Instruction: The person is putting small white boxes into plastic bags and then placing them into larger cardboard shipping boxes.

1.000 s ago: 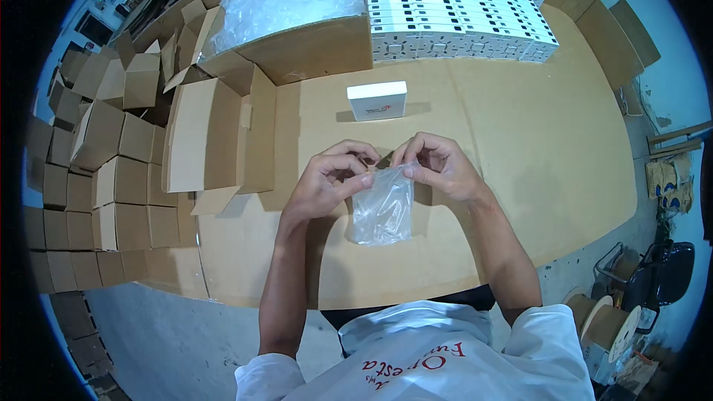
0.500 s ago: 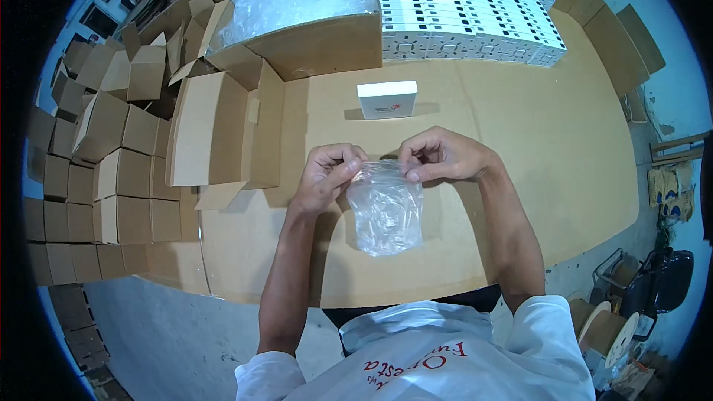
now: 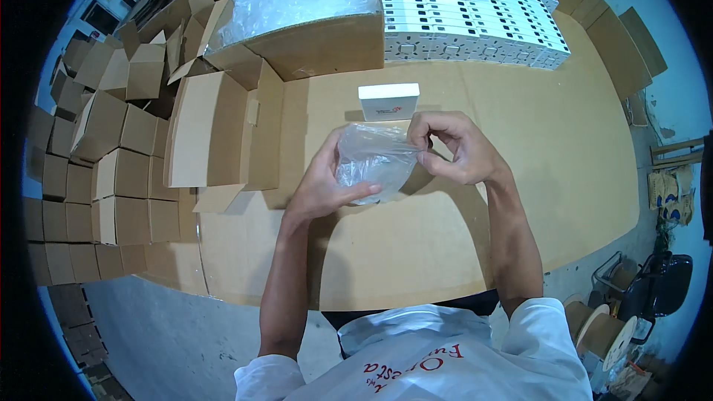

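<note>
A clear plastic bag (image 3: 377, 160) is held up above the cardboard-covered table between my two hands. My left hand (image 3: 332, 182) supports it from the left, thumb across its front and the other fingers behind, mostly hidden. At the bag's upper right edge, my right hand (image 3: 457, 150) pinches the plastic between thumb and forefinger. Just beyond the bag, a small white box (image 3: 388, 102) with a small red mark stands upright on the table.
An open cardboard carton (image 3: 223, 130) stands left of my hands. Behind it, a large carton (image 3: 319, 48) holds a heap of clear plastic bags (image 3: 301, 1). White patterned boxes (image 3: 475, 26) are stacked at the back. Brown boxes (image 3: 126, 174) pile up at far left.
The bag has been raised away from me and tilted, its top now spread wider. My left hand has shifted from pinching its top corner to cradling its side; my right hand has moved up and right.
</note>
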Tool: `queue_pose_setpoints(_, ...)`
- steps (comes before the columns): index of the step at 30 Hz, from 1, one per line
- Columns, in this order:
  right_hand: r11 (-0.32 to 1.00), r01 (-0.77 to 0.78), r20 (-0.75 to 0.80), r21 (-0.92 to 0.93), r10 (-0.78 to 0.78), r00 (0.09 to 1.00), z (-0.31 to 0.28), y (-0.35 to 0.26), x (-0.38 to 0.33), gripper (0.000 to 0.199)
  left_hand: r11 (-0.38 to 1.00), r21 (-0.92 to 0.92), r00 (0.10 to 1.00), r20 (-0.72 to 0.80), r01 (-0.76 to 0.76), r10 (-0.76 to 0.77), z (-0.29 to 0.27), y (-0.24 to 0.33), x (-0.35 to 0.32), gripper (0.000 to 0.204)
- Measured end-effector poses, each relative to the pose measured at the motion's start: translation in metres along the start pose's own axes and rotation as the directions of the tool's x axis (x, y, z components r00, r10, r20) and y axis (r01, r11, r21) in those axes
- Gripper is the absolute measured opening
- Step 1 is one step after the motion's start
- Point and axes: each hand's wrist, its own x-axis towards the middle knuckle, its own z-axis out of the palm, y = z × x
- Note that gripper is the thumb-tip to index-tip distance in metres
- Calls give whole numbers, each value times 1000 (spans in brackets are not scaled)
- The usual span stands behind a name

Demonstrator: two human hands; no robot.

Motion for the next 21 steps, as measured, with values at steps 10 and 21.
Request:
queue_pose_setpoints(10, 815, -6, -402, -579, -279, 872, -4, -22, 35, 37, 987, 8, 983, -97, 158, -157, -11, 12, 3, 52)
queue_pose_setpoints(21, 986, 25, -627, -165, -124, 769, -1, -1, 29, 34, 993, 0, 987, -108, 118, -118, -2, 14, 8, 55)
